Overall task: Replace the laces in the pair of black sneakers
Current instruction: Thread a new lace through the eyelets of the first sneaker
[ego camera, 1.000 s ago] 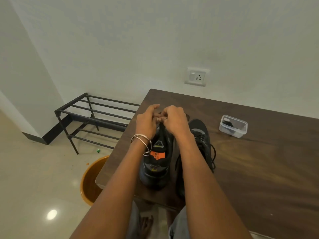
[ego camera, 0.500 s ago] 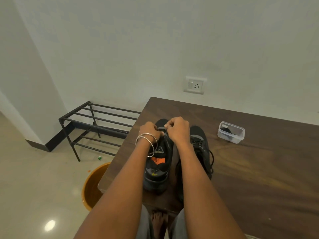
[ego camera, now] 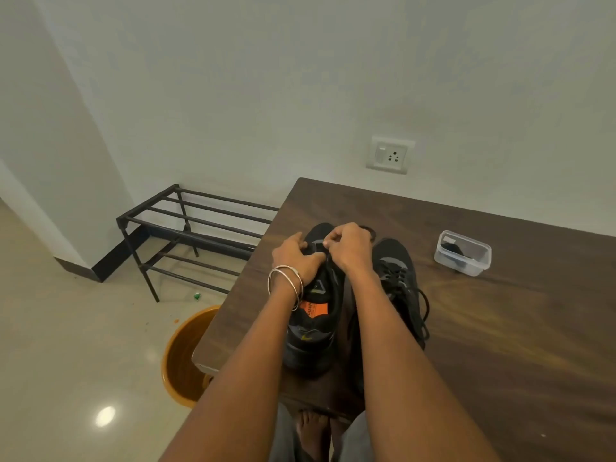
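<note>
A dark wooden table (ego camera: 483, 328) stands against a white wall, with a socket (ego camera: 390, 155) on the wall just above its far edge. Toward the far right of the table sits a small clear tub (ego camera: 462, 253) with something dark inside, well apart from the shoes. On the floor to the left is a black metal rack (ego camera: 186, 228), and nearer, partly tucked under the table's corner, an orange bucket (ego camera: 181, 358). A small green scrap (ego camera: 197, 296) lies on the tiles between them. Bare feet show below the table's near edge.

Two black sneakers stand side by side near the table's left end, toes pointing away. The right shoe (ego camera: 398, 281) is laced, its loose ends trailing off to its right side. The left shoe (ego camera: 313, 331) shows an orange label inside; both forearms cross over the pair and hide much of the shoe fronts.

The left hand (ego camera: 296, 261), bangles (ego camera: 285, 285) on the wrist, lies flat on the left shoe's upper with fingers curled over it, gripping the shoe. The right hand (ego camera: 350, 248) is bunched tight just beside it, fingertips (ego camera: 328, 243) pinched together over the shoe's front; what they pinch is too small and dark to tell.
</note>
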The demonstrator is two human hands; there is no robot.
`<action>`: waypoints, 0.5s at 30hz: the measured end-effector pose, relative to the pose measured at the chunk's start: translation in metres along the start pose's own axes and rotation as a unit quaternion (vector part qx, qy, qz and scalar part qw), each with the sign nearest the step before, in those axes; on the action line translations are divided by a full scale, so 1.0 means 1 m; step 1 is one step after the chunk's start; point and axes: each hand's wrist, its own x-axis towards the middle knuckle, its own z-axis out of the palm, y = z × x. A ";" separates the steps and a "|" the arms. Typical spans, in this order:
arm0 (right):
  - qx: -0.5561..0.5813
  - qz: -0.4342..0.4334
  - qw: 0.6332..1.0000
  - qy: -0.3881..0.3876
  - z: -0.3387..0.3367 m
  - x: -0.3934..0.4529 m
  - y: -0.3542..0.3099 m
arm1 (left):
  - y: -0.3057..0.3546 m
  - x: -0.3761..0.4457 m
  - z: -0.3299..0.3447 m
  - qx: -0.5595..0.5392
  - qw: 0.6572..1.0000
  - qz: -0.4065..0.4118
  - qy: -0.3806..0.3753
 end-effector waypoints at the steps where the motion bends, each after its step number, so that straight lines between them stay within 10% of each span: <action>1: -0.002 0.004 1.000 -0.004 0.002 0.001 0.001 | 0.000 0.000 0.000 -0.007 1.000 -0.001 0.006; 15: 0.016 0.161 0.987 0.023 0.029 0.004 -0.008 | -0.006 0.003 -0.003 -0.059 0.998 -0.018 0.012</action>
